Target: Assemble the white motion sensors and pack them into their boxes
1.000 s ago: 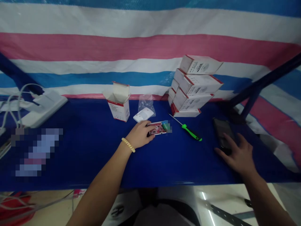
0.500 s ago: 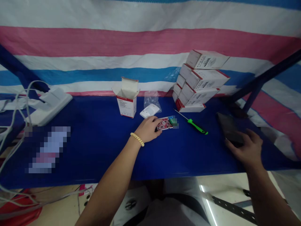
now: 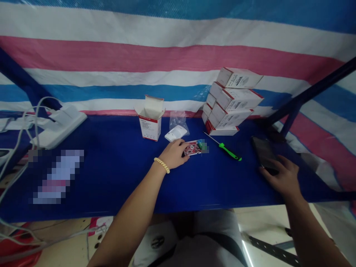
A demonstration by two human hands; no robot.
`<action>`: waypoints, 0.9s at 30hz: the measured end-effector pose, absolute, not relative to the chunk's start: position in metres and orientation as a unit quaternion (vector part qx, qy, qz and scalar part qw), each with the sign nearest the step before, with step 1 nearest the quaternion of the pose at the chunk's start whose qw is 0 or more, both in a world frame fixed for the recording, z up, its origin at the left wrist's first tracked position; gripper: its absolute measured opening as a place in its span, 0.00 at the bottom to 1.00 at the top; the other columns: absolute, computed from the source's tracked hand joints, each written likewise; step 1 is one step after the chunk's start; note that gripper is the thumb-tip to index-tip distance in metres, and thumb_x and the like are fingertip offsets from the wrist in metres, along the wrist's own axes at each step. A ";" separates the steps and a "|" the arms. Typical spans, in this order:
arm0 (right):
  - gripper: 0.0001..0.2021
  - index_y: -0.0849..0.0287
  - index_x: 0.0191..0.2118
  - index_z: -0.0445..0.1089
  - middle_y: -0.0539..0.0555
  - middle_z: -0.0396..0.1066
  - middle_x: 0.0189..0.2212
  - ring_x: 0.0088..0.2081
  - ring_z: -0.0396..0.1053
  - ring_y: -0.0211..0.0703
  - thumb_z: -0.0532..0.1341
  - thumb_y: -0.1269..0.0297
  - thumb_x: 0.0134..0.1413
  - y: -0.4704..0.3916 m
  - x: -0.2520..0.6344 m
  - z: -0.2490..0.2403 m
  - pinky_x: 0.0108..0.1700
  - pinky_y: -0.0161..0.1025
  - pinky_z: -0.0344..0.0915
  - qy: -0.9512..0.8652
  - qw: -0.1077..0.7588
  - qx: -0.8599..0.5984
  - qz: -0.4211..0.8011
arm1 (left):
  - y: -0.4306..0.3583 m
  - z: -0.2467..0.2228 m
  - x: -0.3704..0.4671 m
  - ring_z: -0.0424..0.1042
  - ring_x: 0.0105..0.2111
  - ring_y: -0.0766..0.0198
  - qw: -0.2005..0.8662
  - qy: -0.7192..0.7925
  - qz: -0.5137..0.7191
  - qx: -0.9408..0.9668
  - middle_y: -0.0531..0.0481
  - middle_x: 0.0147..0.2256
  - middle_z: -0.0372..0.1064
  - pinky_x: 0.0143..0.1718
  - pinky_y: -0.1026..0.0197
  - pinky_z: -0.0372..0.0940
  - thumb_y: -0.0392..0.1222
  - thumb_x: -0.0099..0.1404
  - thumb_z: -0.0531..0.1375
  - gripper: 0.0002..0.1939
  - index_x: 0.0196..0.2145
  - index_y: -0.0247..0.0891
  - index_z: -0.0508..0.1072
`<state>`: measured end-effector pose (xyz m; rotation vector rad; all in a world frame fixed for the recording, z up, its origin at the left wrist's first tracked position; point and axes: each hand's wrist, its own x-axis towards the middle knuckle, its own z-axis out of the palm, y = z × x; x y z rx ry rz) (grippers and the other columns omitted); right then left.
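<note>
While my left hand (image 3: 172,153), fingers curled, grips the board (image 3: 192,147) by one end, my right hand (image 3: 282,176) half-closes on the phone (image 3: 264,154), whose smooth case could slip if pinched loosely.

Flat circuit board (image 3: 192,148), black phone (image 3: 261,149)

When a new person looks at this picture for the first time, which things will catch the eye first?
Probably the striped sheet in pink, white and blue, hanging behind the blue table. Next, the bright green-handled screwdriver, between the left hand on a red circuit board and the right hand at a dark phone. Behind it stand stacked white-and-red boxes.
</note>
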<state>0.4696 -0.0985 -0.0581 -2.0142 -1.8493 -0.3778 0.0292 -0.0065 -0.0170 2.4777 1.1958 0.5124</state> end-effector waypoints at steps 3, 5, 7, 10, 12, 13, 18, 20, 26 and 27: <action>0.25 0.61 0.42 0.71 0.68 0.63 0.53 0.57 0.60 0.62 0.54 0.44 0.51 -0.098 0.470 -0.059 0.59 0.56 0.53 -0.656 0.197 -0.715 -0.138 | -0.006 -0.017 0.029 0.65 0.54 0.50 0.166 0.421 0.181 0.873 0.38 0.54 0.62 0.57 0.48 0.62 0.44 0.63 0.60 0.26 0.57 0.33 0.65; 0.25 0.60 0.42 0.71 0.67 0.63 0.52 0.57 0.60 0.61 0.54 0.43 0.50 -0.097 0.470 -0.060 0.58 0.56 0.54 -0.655 0.203 -0.714 -0.137 | -0.007 -0.017 0.029 0.65 0.54 0.50 0.162 0.420 0.181 0.874 0.38 0.54 0.62 0.56 0.48 0.63 0.45 0.63 0.60 0.26 0.57 0.33 0.65; 0.24 0.59 0.42 0.71 0.66 0.63 0.53 0.57 0.60 0.62 0.55 0.44 0.50 -0.097 0.470 -0.060 0.58 0.56 0.54 -0.656 0.210 -0.713 -0.133 | -0.007 -0.017 0.029 0.65 0.54 0.50 0.160 0.420 0.181 0.875 0.39 0.54 0.63 0.56 0.47 0.63 0.45 0.63 0.60 0.26 0.57 0.34 0.66; 0.23 0.59 0.43 0.71 0.66 0.62 0.54 0.57 0.59 0.63 0.56 0.46 0.49 -0.097 0.470 -0.060 0.58 0.58 0.55 -0.655 0.215 -0.713 -0.124 | -0.007 -0.016 0.028 0.65 0.54 0.50 0.161 0.421 0.182 0.874 0.39 0.54 0.63 0.56 0.47 0.63 0.45 0.63 0.60 0.26 0.57 0.35 0.65; 0.24 0.60 0.43 0.72 0.67 0.62 0.54 0.57 0.59 0.64 0.56 0.45 0.50 -0.098 0.469 -0.060 0.58 0.58 0.55 -0.654 0.214 -0.715 -0.122 | -0.007 -0.016 0.028 0.65 0.54 0.50 0.162 0.421 0.182 0.874 0.38 0.54 0.63 0.56 0.47 0.63 0.45 0.63 0.60 0.26 0.58 0.34 0.65; 0.25 0.61 0.43 0.72 0.68 0.62 0.54 0.57 0.59 0.64 0.56 0.45 0.50 -0.098 0.469 -0.059 0.57 0.58 0.56 -0.653 0.213 -0.716 -0.123 | -0.007 -0.017 0.028 0.65 0.54 0.50 0.163 0.420 0.183 0.874 0.38 0.54 0.63 0.56 0.47 0.63 0.45 0.63 0.60 0.26 0.58 0.34 0.65; 0.25 0.61 0.44 0.72 0.68 0.63 0.53 0.56 0.60 0.65 0.56 0.45 0.50 -0.099 0.466 -0.057 0.57 0.60 0.56 -0.654 0.210 -0.717 -0.112 | -0.006 -0.018 0.027 0.65 0.55 0.50 0.162 0.423 0.182 0.873 0.38 0.55 0.62 0.56 0.47 0.63 0.45 0.63 0.60 0.26 0.57 0.35 0.65; 0.26 0.62 0.46 0.71 0.69 0.62 0.53 0.57 0.59 0.66 0.55 0.45 0.51 -0.099 0.465 -0.056 0.58 0.60 0.55 -0.660 0.211 -0.713 -0.111 | -0.007 -0.018 0.028 0.65 0.55 0.50 0.162 0.424 0.179 0.873 0.38 0.55 0.62 0.56 0.47 0.63 0.45 0.63 0.59 0.26 0.57 0.35 0.65; 0.34 0.64 0.55 0.65 0.70 0.57 0.57 0.60 0.55 0.69 0.55 0.42 0.51 -0.097 0.466 -0.058 0.60 0.63 0.51 -0.655 0.207 -0.718 -0.112 | -0.009 -0.014 0.029 0.64 0.55 0.49 0.163 0.429 0.173 0.871 0.37 0.54 0.62 0.57 0.47 0.62 0.44 0.63 0.60 0.26 0.57 0.33 0.65; 0.35 0.63 0.57 0.64 0.70 0.57 0.57 0.60 0.54 0.69 0.54 0.41 0.50 -0.097 0.467 -0.059 0.60 0.63 0.51 -0.653 0.204 -0.721 -0.110 | -0.009 -0.014 0.029 0.64 0.55 0.49 0.163 0.429 0.175 0.871 0.38 0.54 0.62 0.57 0.47 0.62 0.44 0.63 0.60 0.26 0.57 0.33 0.65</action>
